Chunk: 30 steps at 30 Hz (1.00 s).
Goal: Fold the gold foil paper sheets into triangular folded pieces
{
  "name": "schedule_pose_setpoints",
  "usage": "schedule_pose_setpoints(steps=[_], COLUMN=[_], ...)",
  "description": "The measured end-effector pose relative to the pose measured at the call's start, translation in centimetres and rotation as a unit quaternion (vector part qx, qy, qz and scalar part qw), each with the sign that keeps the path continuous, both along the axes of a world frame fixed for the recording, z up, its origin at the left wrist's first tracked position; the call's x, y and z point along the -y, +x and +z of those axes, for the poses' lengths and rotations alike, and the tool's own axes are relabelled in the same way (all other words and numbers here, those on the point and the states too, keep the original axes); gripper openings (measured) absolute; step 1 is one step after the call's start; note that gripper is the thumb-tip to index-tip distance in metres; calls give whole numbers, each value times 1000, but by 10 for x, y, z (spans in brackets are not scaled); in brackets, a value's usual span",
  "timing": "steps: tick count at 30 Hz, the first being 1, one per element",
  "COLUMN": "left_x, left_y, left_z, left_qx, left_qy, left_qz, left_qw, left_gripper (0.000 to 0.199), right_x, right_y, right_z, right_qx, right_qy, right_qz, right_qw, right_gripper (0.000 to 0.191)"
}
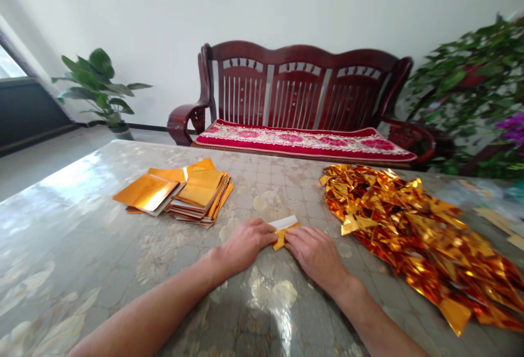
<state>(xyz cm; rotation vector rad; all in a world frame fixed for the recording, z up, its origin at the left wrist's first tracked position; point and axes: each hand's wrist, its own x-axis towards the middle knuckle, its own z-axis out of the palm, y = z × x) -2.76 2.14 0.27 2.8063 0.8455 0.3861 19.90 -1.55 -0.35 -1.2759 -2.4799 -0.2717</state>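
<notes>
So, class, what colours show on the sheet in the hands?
The sheet shows gold and white, best seen in the head view.

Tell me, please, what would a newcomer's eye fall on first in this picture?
Probably the shiny heap of folded gold-orange foil pieces, spread over the right side of the table. Behind the table stands a dark red wooden bench with a red patterned cover on its seat. Near the middle, the left hand and the right hand touch a small, partly folded gold-and-white paper.
</notes>
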Motion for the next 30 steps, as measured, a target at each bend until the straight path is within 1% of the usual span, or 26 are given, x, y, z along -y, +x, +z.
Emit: schedule_pose_setpoints(steps=[5,7,10,14,17,20,22,23,26,30], left_x=[-8,-8,-8,-5,-4,-2,-1,-1,-1,-3], left_y=[-10,-11,-9,-3,3,9,11,13,13,6], left_z=[5,7,6,0,-6,-10,-13,-14,-15,-10], left_qx=[11,15,13,-6,-26,-28,-23,-21,-9,20], left_qy=[-9,-7,13,64,98,117,120,119,100,52], left_qz=[-21,-26,-26,5,32,44,56,63,75,51], left_qw=[1000,1000,1000,998,994,992,991,991,992,997], left_gripper=[36,33,23,21,22,21,22,23,24,18], right_x=[1,1,-1,-5,-4,0,1,1,-2,-7], right_y=[-2,-3,-4,-5,-6,-8,-11,-12,-13,-11], right_z=[-4,-6,-9,-13,-10,-3,0,1,0,-4], right_qx=[16,15,8,5,-10,-48,-62,-63,-55,-54], right_qy=[42,51,72,90,73,25,0,-6,-5,11], right_qz=[18,12,-3,-26,-31,-21,-21,-23,-19,-13], right_qw=[999,998,997,996,997,998,998,998,998,998], right_gripper=[14,15,17,22,23,10,14,15,12,14])
